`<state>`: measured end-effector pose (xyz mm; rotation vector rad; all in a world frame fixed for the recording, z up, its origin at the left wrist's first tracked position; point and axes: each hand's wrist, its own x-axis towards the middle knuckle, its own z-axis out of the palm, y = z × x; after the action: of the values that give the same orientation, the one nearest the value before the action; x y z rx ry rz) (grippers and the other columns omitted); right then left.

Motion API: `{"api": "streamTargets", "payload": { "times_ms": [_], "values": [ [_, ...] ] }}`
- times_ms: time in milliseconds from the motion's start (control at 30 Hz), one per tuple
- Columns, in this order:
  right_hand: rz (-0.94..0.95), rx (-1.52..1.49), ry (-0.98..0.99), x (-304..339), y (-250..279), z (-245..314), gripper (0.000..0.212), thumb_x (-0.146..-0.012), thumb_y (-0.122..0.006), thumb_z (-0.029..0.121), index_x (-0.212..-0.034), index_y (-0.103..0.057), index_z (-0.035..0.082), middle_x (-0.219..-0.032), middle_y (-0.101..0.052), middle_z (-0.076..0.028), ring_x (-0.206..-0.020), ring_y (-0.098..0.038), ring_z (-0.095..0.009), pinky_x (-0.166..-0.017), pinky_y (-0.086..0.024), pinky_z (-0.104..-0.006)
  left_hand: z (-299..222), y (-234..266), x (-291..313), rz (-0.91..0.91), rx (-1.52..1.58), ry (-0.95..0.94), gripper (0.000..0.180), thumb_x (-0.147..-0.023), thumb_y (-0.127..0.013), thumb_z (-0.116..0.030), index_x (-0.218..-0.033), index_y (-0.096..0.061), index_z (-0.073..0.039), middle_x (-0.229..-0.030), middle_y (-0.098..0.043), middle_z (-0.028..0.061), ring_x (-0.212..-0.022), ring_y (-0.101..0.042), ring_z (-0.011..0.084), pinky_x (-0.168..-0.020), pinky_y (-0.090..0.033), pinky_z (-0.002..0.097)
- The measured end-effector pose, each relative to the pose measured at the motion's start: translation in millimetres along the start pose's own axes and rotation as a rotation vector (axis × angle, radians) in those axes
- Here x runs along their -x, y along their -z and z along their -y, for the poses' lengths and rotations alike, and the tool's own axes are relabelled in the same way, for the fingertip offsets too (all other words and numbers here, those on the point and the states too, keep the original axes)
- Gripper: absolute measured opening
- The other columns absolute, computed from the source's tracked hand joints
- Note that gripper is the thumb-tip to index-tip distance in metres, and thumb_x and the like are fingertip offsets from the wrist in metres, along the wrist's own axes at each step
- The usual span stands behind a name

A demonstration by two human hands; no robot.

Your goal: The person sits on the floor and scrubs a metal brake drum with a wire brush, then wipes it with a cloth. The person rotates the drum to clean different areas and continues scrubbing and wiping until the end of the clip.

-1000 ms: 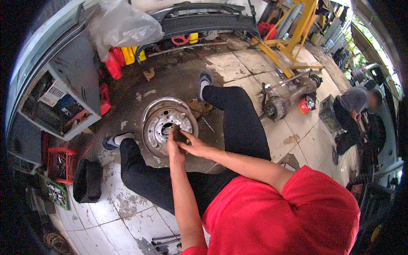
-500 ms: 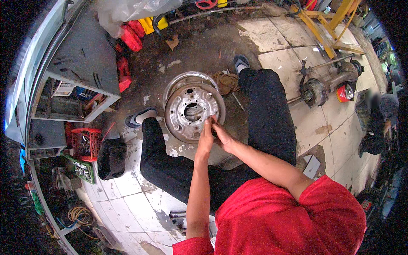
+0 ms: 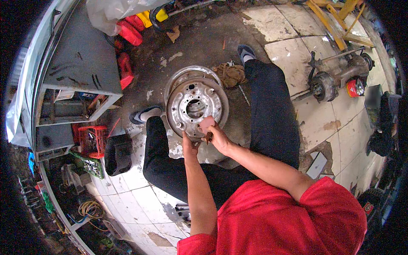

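A round, worn metal plate (image 3: 176, 104) with a large centre hole and several small holes lies between my legs. It rests on a wheel rim (image 3: 173, 81), which shows behind its far edge. My left hand (image 3: 190, 147) is at the plate's near edge, thumb on top and the other fingers curled at the rim, partly hidden. In my right hand (image 3: 218, 139) is a folded piece of sandpaper (image 3: 207, 123), pinkish on one face and brown where it sticks out below the fingers. It is held over the near part of the plate.
A brown rag (image 3: 230, 75) and a thin rod (image 3: 244, 94) lie beyond the plate. An axle assembly (image 3: 340, 76) and a red can (image 3: 355, 88) stand on the right. To the left are a grey cabinet (image 3: 80, 63), a red basket (image 3: 92, 141) and a black container (image 3: 118, 155).
My hands were together over the plate's near right edge and have come apart. The left moved to the near rim; the sandpaper now shows in my right hand.
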<state>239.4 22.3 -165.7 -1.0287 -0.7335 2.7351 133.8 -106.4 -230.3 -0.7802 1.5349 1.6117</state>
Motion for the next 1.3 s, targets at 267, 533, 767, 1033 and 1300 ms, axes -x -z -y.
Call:
{"api": "streamTargets", "payload": {
  "times_ms": [267,533,767,1033,1300],
  "values": [
    [0.052,0.063,0.040,2,12,-7,0.030,-0.094,-0.052,0.020,-0.121,-0.050,0.008,-0.111,-0.057,-0.005,-0.096,-0.059,-0.018,-0.085,-0.053,-0.0381,5,-10,5,0.136,0.159,-0.153,0.068,-0.100,-0.042,-0.057,-0.141,-0.044,-0.002,-0.132,-0.057,0.0148,-0.115,-0.059,0.0312,-0.091,-0.051,0.0445],
    [0.047,-0.276,0.142,34,-40,68,0.025,-0.093,-0.051,0.029,-0.104,-0.058,0.007,-0.131,-0.057,-0.011,-0.123,-0.053,-0.024,-0.102,-0.044,-0.0443,-42,-43,65,-0.119,-0.008,-0.509,0.055,-0.100,-0.054,-0.042,-0.115,-0.060,0.010,-0.106,-0.065,0.0139,-0.091,-0.061,0.0209,-0.079,-0.050,0.0376],
    [0.110,-0.211,0.259,40,-38,90,0.053,-0.092,-0.048,0.026,-0.139,-0.041,0.002,-0.142,-0.048,-0.014,-0.134,-0.045,-0.028,-0.110,-0.037,-0.0471,-115,-72,87,-0.277,-0.293,-0.777,0.047,-0.097,-0.060,-0.036,-0.088,-0.066,0.009,-0.076,-0.066,0.0089,-0.070,-0.053,0.0159,-0.066,-0.044,0.0354],
    [0.048,-0.256,0.260,38,-33,79,0.048,-0.092,-0.046,0.025,-0.131,-0.048,-0.003,-0.139,-0.051,-0.015,-0.133,-0.045,-0.028,-0.112,-0.033,-0.0476,-171,-100,123,-0.355,-0.591,-0.993,0.046,-0.091,-0.066,-0.037,-0.098,-0.070,0.008,-0.078,-0.071,0.0209,-0.074,-0.067,0.0209,-0.071,-0.050,0.0368],
    [0.081,-0.239,0.159,40,-31,67,0.046,-0.092,-0.047,0.026,-0.128,-0.051,-0.003,-0.135,-0.054,-0.014,-0.126,-0.050,-0.028,-0.108,-0.038,-0.0475,-217,-95,107,-0.386,-0.867,-0.935,0.055,-0.086,-0.069,-0.048,-0.093,-0.071,0.007,-0.080,-0.070,0.0247,-0.080,-0.070,0.0310,-0.075,-0.051,0.0415]
  ]
}}
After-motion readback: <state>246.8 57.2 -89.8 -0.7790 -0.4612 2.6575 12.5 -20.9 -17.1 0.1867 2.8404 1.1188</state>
